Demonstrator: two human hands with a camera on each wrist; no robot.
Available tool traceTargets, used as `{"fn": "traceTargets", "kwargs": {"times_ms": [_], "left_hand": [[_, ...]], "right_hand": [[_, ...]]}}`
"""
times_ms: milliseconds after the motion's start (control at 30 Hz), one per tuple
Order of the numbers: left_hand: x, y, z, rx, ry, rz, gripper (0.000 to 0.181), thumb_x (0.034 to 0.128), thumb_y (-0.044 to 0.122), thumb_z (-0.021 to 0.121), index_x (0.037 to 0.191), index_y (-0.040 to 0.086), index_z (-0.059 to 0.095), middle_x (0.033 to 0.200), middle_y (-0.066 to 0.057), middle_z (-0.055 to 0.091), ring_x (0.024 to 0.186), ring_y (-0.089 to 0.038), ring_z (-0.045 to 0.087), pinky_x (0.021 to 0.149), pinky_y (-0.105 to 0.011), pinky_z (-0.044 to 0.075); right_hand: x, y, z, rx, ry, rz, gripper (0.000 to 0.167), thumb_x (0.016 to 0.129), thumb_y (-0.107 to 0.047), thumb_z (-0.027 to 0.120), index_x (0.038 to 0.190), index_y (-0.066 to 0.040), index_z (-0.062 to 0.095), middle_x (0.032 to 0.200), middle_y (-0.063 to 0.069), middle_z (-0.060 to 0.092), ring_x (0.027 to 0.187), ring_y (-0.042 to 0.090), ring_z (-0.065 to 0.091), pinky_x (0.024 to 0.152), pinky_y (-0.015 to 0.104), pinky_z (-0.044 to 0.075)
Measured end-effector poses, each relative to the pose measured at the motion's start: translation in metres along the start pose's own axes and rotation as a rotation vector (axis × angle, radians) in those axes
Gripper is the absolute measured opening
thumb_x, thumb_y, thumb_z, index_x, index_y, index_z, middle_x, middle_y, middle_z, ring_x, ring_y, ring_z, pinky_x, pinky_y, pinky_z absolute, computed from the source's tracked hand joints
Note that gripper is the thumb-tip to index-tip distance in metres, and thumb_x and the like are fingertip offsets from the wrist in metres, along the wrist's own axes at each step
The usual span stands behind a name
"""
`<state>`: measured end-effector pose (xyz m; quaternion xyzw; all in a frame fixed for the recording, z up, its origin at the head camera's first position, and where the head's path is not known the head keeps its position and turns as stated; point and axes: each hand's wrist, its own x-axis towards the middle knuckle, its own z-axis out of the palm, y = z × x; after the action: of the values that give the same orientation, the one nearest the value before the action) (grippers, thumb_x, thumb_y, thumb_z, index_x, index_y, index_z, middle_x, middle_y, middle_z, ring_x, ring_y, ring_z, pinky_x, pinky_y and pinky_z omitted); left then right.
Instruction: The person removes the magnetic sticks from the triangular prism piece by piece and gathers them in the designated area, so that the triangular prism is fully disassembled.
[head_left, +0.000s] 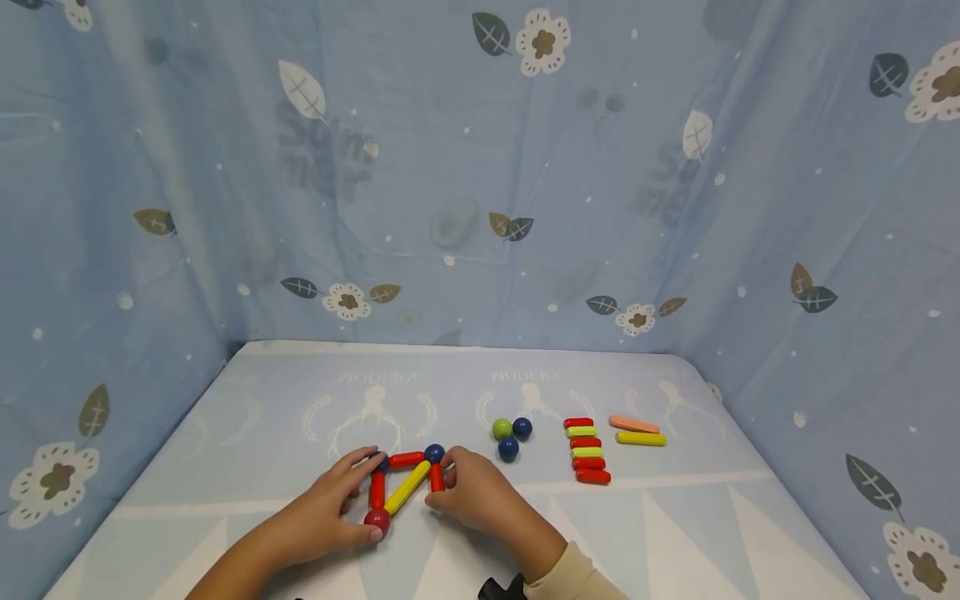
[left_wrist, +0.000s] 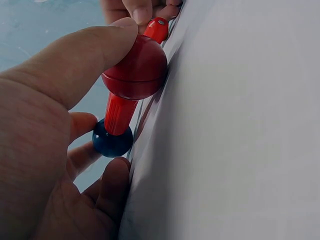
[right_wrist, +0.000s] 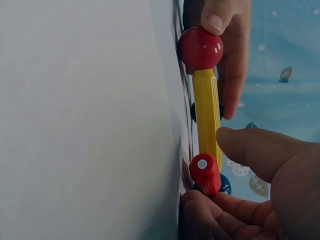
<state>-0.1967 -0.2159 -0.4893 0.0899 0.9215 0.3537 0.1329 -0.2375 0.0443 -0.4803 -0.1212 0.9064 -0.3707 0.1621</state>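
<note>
A triangle of magnetic rods and balls lies on the table. Its red ball (head_left: 377,522) is at the near corner, with one blue ball (left_wrist: 112,138) at the far left and another blue ball (head_left: 434,453) at the far right. Two red rods and a yellow rod (right_wrist: 206,107) join them. My left hand (head_left: 322,508) holds the left side, thumb on the red ball and fingertips at the left blue ball. My right hand (head_left: 480,492) holds a further red rod (head_left: 437,477), which extends nearward from the right blue ball; its white-tipped end (right_wrist: 202,164) is free.
Right of the hands sit a green ball (head_left: 502,429) and two blue balls (head_left: 508,449). Farther right, short red and yellow-green rods (head_left: 587,452) lie in a column, beside an orange rod (head_left: 634,424) and a yellow rod (head_left: 641,438). A patterned curtain (head_left: 465,167) encloses the table.
</note>
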Motion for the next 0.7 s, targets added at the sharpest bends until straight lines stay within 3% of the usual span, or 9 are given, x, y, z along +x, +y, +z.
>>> {"fn": "traceTargets", "kwargs": {"times_ms": [267,400,700], "left_hand": [[-0.002,0.002,-0.001,-0.001,-0.004,0.000,0.107,0.0701,0.054,0.093,0.160,0.025,0.043,0.168,-0.003,0.029,0.119,-0.022,0.057,0.094,-0.049,0.060],[-0.002,0.003,0.000,-0.007,0.005,0.002,0.107,0.0701,0.054,0.093,0.160,0.024,0.044,0.168,-0.004,0.030,0.119,-0.023,0.057,0.095,-0.049,0.060],[-0.002,0.001,0.001,0.018,-0.001,0.013,0.106,0.0716,0.055,0.092,0.160,0.027,0.042,0.168,-0.001,0.029,0.119,-0.021,0.056,0.096,-0.047,0.060]], "right_hand": [[0.001,-0.007,0.003,-0.054,0.029,0.030,0.045,0.085,-0.022,0.088,0.117,-0.012,0.059,0.091,0.000,0.061,0.079,0.019,0.057,0.072,0.035,0.055],[0.000,-0.004,-0.001,-0.030,0.036,0.041,0.040,0.087,-0.014,0.083,0.119,-0.010,0.061,0.093,0.000,0.061,0.081,0.020,0.057,0.071,0.035,0.054],[0.000,0.007,-0.007,0.103,0.102,0.055,0.023,0.093,-0.015,0.074,0.114,-0.013,0.068,0.095,0.002,0.062,0.080,0.021,0.060,0.068,0.034,0.054]]}}
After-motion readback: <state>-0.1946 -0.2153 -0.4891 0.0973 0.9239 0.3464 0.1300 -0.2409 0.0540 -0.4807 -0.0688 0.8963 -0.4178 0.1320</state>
